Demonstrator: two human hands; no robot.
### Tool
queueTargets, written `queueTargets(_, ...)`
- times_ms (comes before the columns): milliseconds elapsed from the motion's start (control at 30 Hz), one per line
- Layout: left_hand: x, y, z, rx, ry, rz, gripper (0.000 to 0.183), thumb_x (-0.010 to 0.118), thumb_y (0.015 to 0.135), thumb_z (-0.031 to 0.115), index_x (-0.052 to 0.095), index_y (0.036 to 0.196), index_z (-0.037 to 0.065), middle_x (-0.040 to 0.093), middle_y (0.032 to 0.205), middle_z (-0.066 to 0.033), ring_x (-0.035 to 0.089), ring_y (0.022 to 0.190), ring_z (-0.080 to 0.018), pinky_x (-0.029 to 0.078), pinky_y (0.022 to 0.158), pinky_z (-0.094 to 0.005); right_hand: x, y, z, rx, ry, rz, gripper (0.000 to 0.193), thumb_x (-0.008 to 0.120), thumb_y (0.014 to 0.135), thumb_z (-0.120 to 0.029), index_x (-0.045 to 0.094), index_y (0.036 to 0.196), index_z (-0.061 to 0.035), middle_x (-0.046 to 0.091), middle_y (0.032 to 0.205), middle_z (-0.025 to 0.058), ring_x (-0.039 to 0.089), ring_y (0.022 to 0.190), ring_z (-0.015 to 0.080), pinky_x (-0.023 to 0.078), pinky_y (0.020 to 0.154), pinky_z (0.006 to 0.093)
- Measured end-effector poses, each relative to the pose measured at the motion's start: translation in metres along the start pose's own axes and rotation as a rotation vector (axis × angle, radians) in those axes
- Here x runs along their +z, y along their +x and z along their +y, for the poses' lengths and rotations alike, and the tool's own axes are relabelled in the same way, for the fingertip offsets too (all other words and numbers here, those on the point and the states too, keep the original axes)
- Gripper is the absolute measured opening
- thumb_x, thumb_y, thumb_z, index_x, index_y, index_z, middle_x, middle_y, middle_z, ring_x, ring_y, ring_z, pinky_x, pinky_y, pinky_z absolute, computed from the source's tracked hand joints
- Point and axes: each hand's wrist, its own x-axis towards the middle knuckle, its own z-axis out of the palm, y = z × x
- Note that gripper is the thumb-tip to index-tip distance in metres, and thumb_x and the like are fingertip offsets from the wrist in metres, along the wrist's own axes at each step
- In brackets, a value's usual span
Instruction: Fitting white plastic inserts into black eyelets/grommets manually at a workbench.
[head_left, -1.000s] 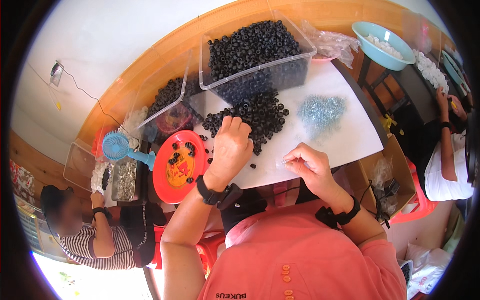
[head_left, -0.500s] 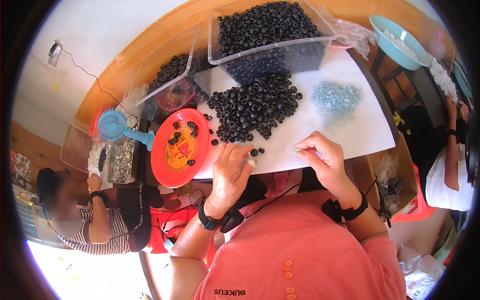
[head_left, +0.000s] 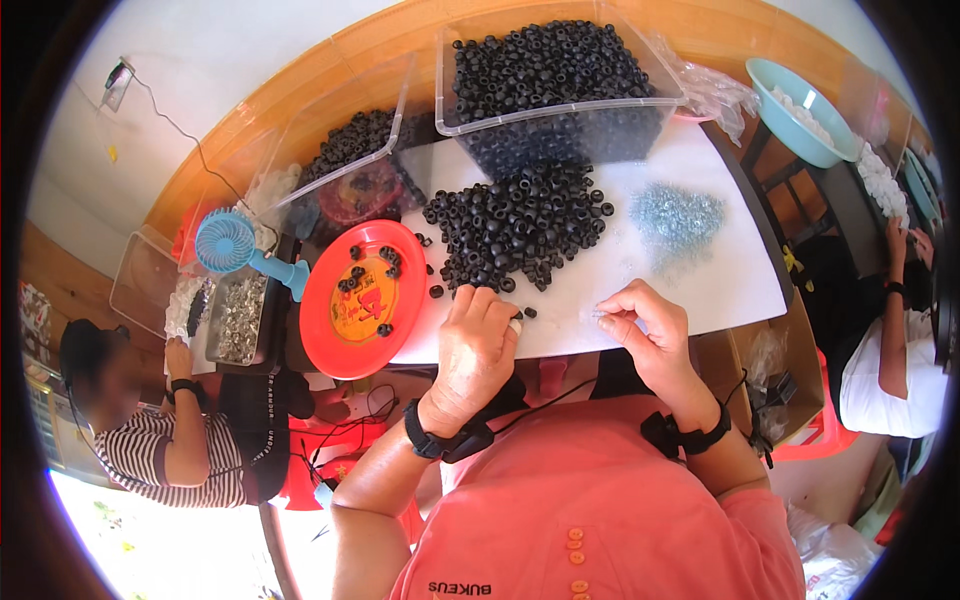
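My left hand [head_left: 474, 342] is at the near edge of a heap of small black ring-shaped parts [head_left: 525, 225] on a white table top [head_left: 745, 285]. Its fingers are curled in toward the thumb, and what they hold, if anything, is hidden; something white [head_left: 516, 326] shows at the thumb. My right hand [head_left: 650, 328] pinches a tiny, shiny, clear-looking piece [head_left: 600, 314] between thumb and forefinger, above the table's near edge. Beyond it lies a spread of small glittering pale-blue pieces [head_left: 678, 222]. Two loose black parts sit just past my left fingertips.
A clear bin [head_left: 560, 130] of black parts stands at the back, another [head_left: 350, 170] to its left. An orange-red plate [head_left: 345, 340] holds several black parts. Beside it are a blue fan [head_left: 225, 240] and a metal tray [head_left: 240, 320]. People work on both sides; a pale-blue basin [head_left: 800, 140] stands right.
My left thumb has closed in toward the fingers, and that hand has shifted slightly. My right hand keeps its pinch. The whole view has moved a little.
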Motion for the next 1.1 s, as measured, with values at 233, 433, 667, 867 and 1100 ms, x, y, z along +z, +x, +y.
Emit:
queueTargets(233, 0.002, 0.006, -0.005, 0.103, 0.113, -0.067, 0.020, 0.065, 0.072, -0.006, 0.064, 0.091, 0.001, 0.056, 0.086, -0.0118, 0.055, 0.083, -0.0326, 0.049, 0.067, -0.0420, 0.000, -0.001, -0.002, -0.003, 0.003, 0.000, 0.009, 0.069, 0.088, 0.002, 0.064, 0.096, 0.0010, 0.064, 0.085, 0.0066, 0.062, 0.076, 0.0128, 0.051, 0.071, 0.0258)
queueTargets(433, 0.001, 0.005, -0.002, 0.120, 0.227, -0.105, 0.019, 0.066, 0.072, -0.004, 0.063, 0.090, 0.001, 0.056, 0.087, -0.0115, 0.055, 0.084, -0.0325, 0.050, 0.067, -0.0417, -0.001, -0.001, 0.002, -0.043, 0.006, -0.005, 0.008, 0.068, 0.089, 0.002, 0.064, 0.095, 0.0009, 0.064, 0.084, 0.0062, 0.061, 0.074, 0.0121, 0.049, 0.068, 0.0256)
queueTargets(667, -0.001, -0.005, 0.001, -0.166, -0.495, -0.056, 0.019, 0.066, 0.088, 0.001, 0.067, 0.107, 0.000, 0.059, 0.083, -0.0049, 0.054, 0.075, -0.0146, 0.046, 0.066, -0.0267, 0.012, 0.009, -0.031, -0.136, -0.074, -0.060, 0.010, 0.067, 0.088, 0.003, 0.065, 0.097, 0.0011, 0.064, 0.085, 0.0091, 0.064, 0.073, 0.0179, 0.050, 0.066, 0.0269)
queueTargets(867, -0.005, -0.010, 0.018, -0.618, -1.166, -0.189, 0.015, 0.064, 0.096, 0.004, 0.066, 0.110, -0.002, 0.066, 0.092, -0.0046, 0.054, 0.069, -0.0077, 0.043, 0.059, -0.0207, 0.039, 0.021, -0.032, -0.189, -0.039, -0.100, 0.012, 0.066, 0.086, 0.008, 0.061, 0.094, 0.0012, 0.063, 0.083, 0.0094, 0.064, 0.069, 0.0195, 0.050, 0.062, 0.0281)
queueTargets(1100, -0.002, -0.017, 0.006, -0.723, -1.397, -0.153, 0.021, 0.064, 0.096, 0.004, 0.063, 0.115, -0.006, 0.069, 0.099, -0.0107, 0.061, 0.076, -0.0115, 0.046, 0.061, -0.0232, 0.042, 0.025, -0.035, -0.166, -0.068, -0.138, 0.012, 0.065, 0.086, 0.009, 0.058, 0.089, 0.0002, 0.061, 0.077, 0.0096, 0.063, 0.064, 0.0203, 0.048, 0.057, 0.0297)
